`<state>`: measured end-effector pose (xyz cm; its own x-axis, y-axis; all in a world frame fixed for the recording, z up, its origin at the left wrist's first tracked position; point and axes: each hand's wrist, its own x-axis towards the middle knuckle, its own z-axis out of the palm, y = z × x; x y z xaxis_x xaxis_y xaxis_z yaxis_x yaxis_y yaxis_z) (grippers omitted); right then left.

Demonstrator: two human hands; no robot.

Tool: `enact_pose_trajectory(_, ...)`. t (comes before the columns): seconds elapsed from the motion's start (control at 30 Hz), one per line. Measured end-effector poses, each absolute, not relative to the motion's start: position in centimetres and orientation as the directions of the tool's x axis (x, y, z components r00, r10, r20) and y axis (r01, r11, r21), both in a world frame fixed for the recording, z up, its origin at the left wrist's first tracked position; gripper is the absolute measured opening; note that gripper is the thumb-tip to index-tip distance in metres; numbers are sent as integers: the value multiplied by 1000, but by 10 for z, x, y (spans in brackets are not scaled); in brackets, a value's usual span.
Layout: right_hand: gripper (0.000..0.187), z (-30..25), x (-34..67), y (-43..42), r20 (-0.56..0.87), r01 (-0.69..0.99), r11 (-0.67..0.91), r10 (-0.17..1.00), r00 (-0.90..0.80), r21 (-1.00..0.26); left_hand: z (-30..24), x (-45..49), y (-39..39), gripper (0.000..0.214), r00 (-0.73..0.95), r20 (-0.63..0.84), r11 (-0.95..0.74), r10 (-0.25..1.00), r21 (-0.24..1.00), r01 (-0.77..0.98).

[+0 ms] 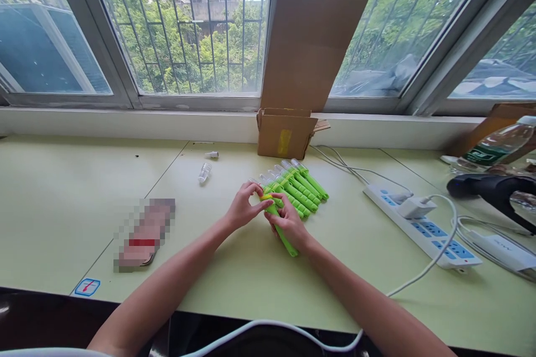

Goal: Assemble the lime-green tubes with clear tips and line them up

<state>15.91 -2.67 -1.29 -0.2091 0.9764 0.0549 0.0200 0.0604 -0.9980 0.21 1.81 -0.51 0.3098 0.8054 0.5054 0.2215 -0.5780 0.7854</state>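
A row of several green pen-like tubes with clear caps (pixel 298 185) lies side by side on the pale green table (pixel 251 268), in front of a cardboard box. My right hand (pixel 290 225) is closed around one green tube (pixel 288 245), whose lower end sticks out below the fingers. My left hand (pixel 243 207) pinches the upper end of that same tube, where a thin yellow band shows. Two clear loose caps (pixel 204 172) lie to the left, apart from both hands.
An open cardboard box (pixel 285 133) with a tall raised flap stands against the window sill. A white power strip (pixel 422 227) with a plugged charger and cables lies right. A black hair-dryer-like tool (pixel 494 188) and a bottle (pixel 498 146) sit far right. A blurred object (pixel 144 234) lies left.
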Motion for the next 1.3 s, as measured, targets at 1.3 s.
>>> enact_pose_trajectory(1.3, 46, -17, 152, -32, 153, -134, 136, 981, -123, -982, -7, -5, 28, 39, 369, 485, -581, 793, 784, 219)
